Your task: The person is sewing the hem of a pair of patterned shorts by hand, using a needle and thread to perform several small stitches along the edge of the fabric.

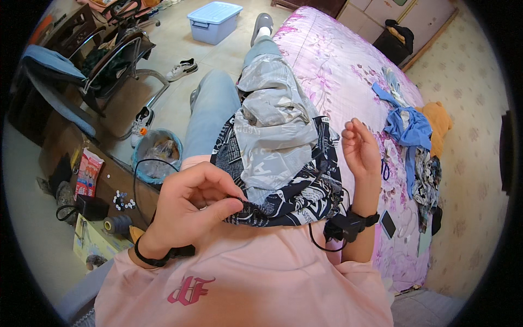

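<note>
A black garment with white lettering (pixel 326 185) lies across my lap, its pale grey inner side (pixel 275 139) turned up. With thumb and forefinger, my left hand (pixel 199 199) pinches the garment's dark near edge at its left end. My right hand (pixel 360 147) is raised beyond the garment's right side, over the bed and apart from the cloth. Its fingers are curled in toward the thumb, and whatever they hold is too small to make out. Black bands circle both wrists, the right one carrying a small black device (pixel 343 226).
At my right is a bed with a pink floral cover (pixel 321 60), bearing a phone (pixel 388 224) and heaped blue clothes (pixel 408 128). To the left are a lined bin (pixel 143 173), a thread spool (pixel 117 224) on a table and a chair (pixel 117 60). Farther off stands a blue lidded box (pixel 213 30).
</note>
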Demonstrator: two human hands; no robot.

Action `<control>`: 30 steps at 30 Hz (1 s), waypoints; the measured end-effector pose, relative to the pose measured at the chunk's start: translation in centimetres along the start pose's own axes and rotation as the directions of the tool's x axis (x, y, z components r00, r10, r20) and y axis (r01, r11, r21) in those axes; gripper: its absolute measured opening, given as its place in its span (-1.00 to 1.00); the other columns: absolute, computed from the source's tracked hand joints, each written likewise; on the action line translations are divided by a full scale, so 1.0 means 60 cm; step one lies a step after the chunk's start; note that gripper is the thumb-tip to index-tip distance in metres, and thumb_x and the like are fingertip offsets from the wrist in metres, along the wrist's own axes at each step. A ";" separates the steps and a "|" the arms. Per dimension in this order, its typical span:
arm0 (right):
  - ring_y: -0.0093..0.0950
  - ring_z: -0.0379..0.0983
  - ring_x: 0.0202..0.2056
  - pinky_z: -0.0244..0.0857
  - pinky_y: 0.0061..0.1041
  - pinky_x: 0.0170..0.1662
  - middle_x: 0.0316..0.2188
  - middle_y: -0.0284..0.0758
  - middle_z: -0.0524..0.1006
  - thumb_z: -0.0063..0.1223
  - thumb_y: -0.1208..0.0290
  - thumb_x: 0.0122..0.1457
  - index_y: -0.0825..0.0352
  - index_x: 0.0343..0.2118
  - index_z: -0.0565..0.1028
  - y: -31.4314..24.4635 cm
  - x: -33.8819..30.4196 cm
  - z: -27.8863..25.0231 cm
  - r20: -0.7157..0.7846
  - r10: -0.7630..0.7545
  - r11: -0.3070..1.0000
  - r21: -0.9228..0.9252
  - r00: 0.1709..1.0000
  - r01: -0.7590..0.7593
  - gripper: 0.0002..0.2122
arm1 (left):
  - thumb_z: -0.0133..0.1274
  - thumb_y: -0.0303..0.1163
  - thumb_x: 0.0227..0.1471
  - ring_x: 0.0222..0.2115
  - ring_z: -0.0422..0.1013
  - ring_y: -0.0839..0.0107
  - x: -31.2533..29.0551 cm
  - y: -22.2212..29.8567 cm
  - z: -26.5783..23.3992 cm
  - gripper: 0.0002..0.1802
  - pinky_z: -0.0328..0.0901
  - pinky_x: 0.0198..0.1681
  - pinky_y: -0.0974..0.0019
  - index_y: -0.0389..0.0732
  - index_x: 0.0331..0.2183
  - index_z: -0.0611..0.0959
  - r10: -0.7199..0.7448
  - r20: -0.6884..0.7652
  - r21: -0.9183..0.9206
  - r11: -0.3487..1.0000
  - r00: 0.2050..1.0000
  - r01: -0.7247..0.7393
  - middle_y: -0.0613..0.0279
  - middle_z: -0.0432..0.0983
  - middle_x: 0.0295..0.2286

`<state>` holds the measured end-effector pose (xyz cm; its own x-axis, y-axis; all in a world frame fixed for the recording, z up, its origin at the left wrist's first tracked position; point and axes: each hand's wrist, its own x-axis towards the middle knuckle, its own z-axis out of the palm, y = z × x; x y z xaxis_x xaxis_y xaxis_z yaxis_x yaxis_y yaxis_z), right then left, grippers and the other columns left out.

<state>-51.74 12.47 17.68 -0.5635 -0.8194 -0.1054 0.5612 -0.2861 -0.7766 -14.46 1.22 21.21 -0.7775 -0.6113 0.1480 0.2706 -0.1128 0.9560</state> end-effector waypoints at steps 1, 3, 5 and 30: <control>-0.54 0.45 -0.42 0.34 -0.64 -0.41 -0.39 -0.25 0.55 0.01 0.46 0.30 0.40 -0.23 0.44 -0.003 -0.001 -0.010 0.002 0.007 1.000 0.001 1.000 -0.007 -0.89 | 0.18 -0.74 0.00 -0.28 0.55 0.51 -0.002 0.002 -0.001 -0.78 0.43 -0.19 0.49 -0.38 -0.27 0.56 -0.003 -0.007 0.001 1.000 1.000 0.003 0.17 0.59 -0.31; -0.56 0.45 -0.34 0.40 -0.68 -0.33 -0.29 -0.25 0.52 0.02 0.56 0.28 0.44 -0.12 0.40 -0.004 -0.002 -0.024 0.051 0.063 0.990 0.120 0.997 -0.069 -0.84 | 0.19 -0.73 -0.01 -0.27 0.54 0.52 -0.004 0.003 -0.002 -0.76 0.43 -0.18 0.48 -0.37 -0.25 0.55 -0.030 0.000 -0.023 0.999 1.000 0.030 0.18 0.57 -0.30; -0.55 0.45 -0.32 0.43 -0.69 -0.27 -0.26 -0.24 0.50 0.00 0.60 0.28 0.46 -0.07 0.37 0.001 -0.005 -0.029 0.038 0.070 0.984 0.160 0.997 -0.075 -0.81 | 0.19 -0.73 -0.01 -0.27 0.54 0.51 -0.005 0.001 -0.005 -0.76 0.44 -0.17 0.48 -0.37 -0.25 0.55 -0.029 0.003 -0.024 0.999 1.000 0.029 0.18 0.57 -0.30; -0.51 0.54 -0.25 0.51 -0.67 -0.11 -0.19 -0.16 0.56 0.00 0.62 0.28 0.50 -0.05 0.42 -0.002 0.002 -0.123 -0.151 -0.132 0.990 0.017 0.980 0.137 -0.79 | 0.19 -0.71 -0.04 -0.38 0.51 0.58 0.000 0.016 0.001 -0.82 0.34 -0.36 0.56 -0.34 -0.31 0.73 0.041 0.030 0.157 0.987 0.999 -0.046 0.20 0.63 -0.39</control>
<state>-56.33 16.06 13.19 -0.7182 -0.6894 -0.0944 0.4892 -0.4037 -0.7731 -14.24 1.13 22.13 -0.7824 -0.5914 0.1951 0.2136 0.0393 0.9761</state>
